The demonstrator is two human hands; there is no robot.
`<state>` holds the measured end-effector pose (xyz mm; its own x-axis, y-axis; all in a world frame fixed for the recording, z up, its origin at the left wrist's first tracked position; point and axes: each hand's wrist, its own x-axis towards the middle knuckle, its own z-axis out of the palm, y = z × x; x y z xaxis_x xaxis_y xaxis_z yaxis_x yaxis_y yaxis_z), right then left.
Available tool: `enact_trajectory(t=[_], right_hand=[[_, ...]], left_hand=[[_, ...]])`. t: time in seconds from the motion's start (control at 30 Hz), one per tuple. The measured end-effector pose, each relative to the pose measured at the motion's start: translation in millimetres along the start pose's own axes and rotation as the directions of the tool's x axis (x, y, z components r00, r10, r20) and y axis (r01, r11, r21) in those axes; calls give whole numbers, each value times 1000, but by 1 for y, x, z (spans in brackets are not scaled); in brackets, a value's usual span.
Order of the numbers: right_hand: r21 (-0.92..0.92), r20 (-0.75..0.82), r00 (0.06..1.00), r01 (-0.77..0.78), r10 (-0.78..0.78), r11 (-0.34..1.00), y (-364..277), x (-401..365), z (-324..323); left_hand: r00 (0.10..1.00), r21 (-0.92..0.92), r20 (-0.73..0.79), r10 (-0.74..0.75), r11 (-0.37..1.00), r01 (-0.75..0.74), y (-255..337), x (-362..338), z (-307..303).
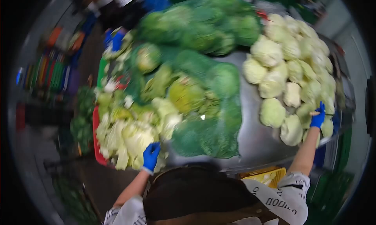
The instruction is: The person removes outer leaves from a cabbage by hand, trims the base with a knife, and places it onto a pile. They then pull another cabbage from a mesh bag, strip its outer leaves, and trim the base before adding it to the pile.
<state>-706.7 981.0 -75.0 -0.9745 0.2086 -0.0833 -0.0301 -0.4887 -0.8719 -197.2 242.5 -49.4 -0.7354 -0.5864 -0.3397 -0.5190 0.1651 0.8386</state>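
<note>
My left hand (151,156), in a blue glove, is at the front of a heap of loose cabbage leaves (113,140), close beside a pale cabbage (138,138). Its fingers look curled together; whatever they may hold is hidden. Off to the right, my right hand (318,117), also gloved in blue, reaches over the front of a pile of trimmed cabbages (270,84) with its fingers stretched out. Between the hands lies a green mesh bag (211,137), with untrimmed cabbages (186,95) and leaves on and in it.
A full mesh sack of cabbages (199,23) lies across the back of the metal table (254,144). A red crate (98,140) holds leaves at the left edge. Another person's gloved hand (114,40) is at the far left corner. A yellow basket (270,176) stands below the front edge.
</note>
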Motion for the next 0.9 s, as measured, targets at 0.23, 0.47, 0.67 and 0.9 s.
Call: enact_trajectory(t=[0.23, 0.47, 0.67, 0.9], right_hand=[[-264, 255, 958, -62, 131, 963, 83, -145, 264], [-598, 363, 781, -223, 508, 770, 164, -421, 462], [-699, 270, 615, -404, 741, 590, 213, -582, 491], [-690, 218, 588, -472, 779, 550, 253, -655, 513]], left_hand=[[947, 839, 186, 262, 459, -292, -24, -20, -42], [941, 801, 149, 305, 520, -295, -85, 14, -84], [932, 801, 53, 358, 543, -254, -137, 38, -179], [942, 852, 36, 332, 483, -203, -190, 76, -317]])
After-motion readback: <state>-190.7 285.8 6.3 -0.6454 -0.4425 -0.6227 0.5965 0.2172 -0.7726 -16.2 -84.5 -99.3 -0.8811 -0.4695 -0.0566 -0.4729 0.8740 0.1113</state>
